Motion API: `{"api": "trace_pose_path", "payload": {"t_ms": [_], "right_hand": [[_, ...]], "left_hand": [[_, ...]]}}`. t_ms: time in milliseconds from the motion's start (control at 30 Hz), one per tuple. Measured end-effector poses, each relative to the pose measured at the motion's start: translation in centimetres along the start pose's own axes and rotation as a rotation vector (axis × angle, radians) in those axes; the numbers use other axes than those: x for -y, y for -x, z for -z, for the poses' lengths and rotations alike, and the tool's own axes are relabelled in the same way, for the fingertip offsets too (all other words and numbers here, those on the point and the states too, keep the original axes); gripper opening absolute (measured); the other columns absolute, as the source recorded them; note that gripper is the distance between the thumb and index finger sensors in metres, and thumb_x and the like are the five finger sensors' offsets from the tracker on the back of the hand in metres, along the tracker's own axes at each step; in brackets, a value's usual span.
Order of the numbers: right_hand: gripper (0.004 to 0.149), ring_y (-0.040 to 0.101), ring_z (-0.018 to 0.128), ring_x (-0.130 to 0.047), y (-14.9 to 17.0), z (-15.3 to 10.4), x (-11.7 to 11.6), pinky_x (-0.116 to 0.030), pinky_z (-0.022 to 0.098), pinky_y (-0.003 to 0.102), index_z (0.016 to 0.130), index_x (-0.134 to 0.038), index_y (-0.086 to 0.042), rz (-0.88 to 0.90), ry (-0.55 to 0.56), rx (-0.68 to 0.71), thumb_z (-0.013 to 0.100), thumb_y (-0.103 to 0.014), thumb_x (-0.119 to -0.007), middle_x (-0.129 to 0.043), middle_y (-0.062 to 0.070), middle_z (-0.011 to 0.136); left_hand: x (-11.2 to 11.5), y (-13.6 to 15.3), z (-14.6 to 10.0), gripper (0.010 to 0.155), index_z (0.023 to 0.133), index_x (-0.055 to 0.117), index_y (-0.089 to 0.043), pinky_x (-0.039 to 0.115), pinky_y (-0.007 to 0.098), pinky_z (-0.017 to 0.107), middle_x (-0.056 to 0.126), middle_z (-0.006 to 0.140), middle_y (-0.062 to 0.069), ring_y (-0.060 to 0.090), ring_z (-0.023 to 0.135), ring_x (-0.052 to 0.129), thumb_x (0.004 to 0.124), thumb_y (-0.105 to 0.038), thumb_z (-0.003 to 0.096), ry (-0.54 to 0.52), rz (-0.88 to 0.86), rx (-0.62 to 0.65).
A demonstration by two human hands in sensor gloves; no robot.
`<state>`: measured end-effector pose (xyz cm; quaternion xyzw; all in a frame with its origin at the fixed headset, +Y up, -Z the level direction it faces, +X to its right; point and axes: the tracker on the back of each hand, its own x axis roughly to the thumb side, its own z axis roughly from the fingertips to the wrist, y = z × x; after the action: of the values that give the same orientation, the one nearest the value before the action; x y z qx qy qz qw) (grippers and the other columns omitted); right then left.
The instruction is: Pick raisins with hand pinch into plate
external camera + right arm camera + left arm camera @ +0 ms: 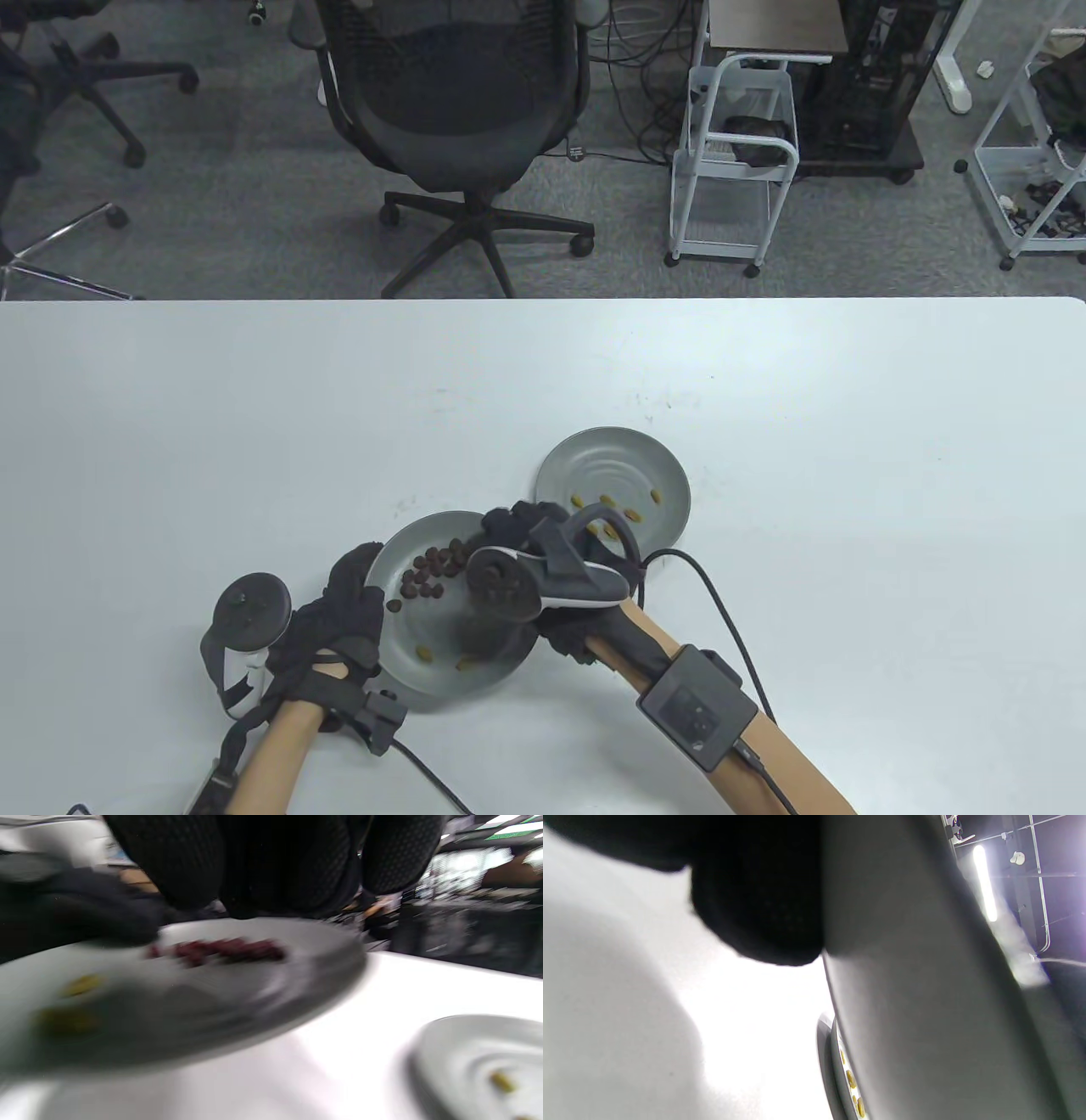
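1. Nearest the table's (pixel 254 407) front edge, the left hand (pixel 335 632) grips the near-left rim of the near plate (pixel 441 654). The plate looks tilted, its far side lifted, judging by the right wrist view. The left wrist view shows only a dark fingertip against that plate's underside.
2. In the near plate, a cluster of dark raisins (pixel 428 573) lies by its far-left rim, and a few yellow raisins (pixel 422 652) sit nearer the front.
3. The right hand (pixel 517 531) reaches over the near plate's far-right rim, fingers pointed down toward the dark cluster. The tracker hides the fingertips from above and the wrist view is blurred, so I cannot tell whether they are pinched on a raisin or apart.
4. Farther back and to the right, toward the table's middle, the far plate (pixel 594 450) holds several yellow raisins (pixel 632 512) near its front rim.
5. Likely risks:
   - The tilt could send raisins sliding toward the front rim, or off it.
   - A loose pinch could drop a raisin on the table between the plates.
   - The trailing right-hand cable (pixel 721 611) runs close by the far plate and could nudge it.
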<state>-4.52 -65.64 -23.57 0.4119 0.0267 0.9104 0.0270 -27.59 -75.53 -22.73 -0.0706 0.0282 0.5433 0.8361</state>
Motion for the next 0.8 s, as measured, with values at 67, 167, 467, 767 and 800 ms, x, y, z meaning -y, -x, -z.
{"api": "trace_pose_path", "payload": {"t_ms": [67, 167, 467, 767, 800], "right_hand": [[0.048, 0.03, 0.063, -0.089, -1.7, -0.1, -0.5, -0.072, 0.065, 0.059, 0.094, -0.081, -0.017, -0.024, -0.061, 0.064, 0.051, -0.037, -0.084, -0.084, 0.01, 0.085], [0.051, 0.031, 0.066, -0.088, -3.4, -0.2, -1.1, -0.071, 0.066, 0.06, 0.098, -0.079, -0.017, -0.037, -0.159, 0.115, 0.051, -0.037, -0.084, -0.082, 0.011, 0.088], [0.052, 0.03, 0.064, -0.089, -4.6, 0.2, -2.1, -0.07, 0.066, 0.061, 0.095, -0.08, -0.016, -0.158, -0.175, 0.092, 0.049, -0.036, -0.088, -0.083, 0.011, 0.085], [0.043, 0.027, 0.054, -0.091, -4.9, 0.3, -3.1, -0.075, 0.063, 0.057, 0.086, -0.086, -0.016, -0.22, -0.088, 0.132, 0.048, -0.035, -0.088, -0.088, 0.009, 0.075], [0.043, 0.027, 0.054, -0.091, -4.9, 0.3, -3.1, -0.075, 0.063, 0.057, 0.086, -0.086, -0.016, -0.216, -0.081, 0.134, 0.048, -0.035, -0.088, -0.088, 0.009, 0.075]], "left_hand": [[0.0, 0.0, 0.0, 0.061, 0.106, 0.054, -0.017, 0.092, 0.033, 0.008, 0.089, 0.079, 0.014, 0.02, 0.018, 0.106, 0.067, -0.03, 0.048, -0.004, -0.001, 0.0], [0.0, 0.0, -0.1, 0.061, 0.106, 0.054, -0.017, 0.092, 0.033, 0.008, 0.089, 0.079, 0.014, 0.02, 0.018, 0.106, 0.067, -0.03, 0.048, -0.003, -0.003, 0.001], [0.0, 0.1, -0.1, 0.061, 0.106, 0.054, -0.018, 0.092, 0.032, 0.007, 0.089, 0.079, 0.013, 0.019, 0.018, 0.106, 0.066, -0.03, 0.048, 0.011, -0.002, -0.006], [0.1, 0.2, -0.1, 0.061, 0.106, 0.054, -0.017, 0.092, 0.033, 0.007, 0.088, 0.079, 0.014, 0.02, 0.017, 0.106, 0.067, -0.03, 0.0479, 0.003, -0.004, -0.016], [0.1, 0.2, -0.1, 0.061, 0.106, 0.054, -0.018, 0.092, 0.033, 0.007, 0.088, 0.079, 0.015, 0.02, 0.017, 0.106, 0.067, -0.03, 0.0479, 0.001, -0.004, -0.016]]}}
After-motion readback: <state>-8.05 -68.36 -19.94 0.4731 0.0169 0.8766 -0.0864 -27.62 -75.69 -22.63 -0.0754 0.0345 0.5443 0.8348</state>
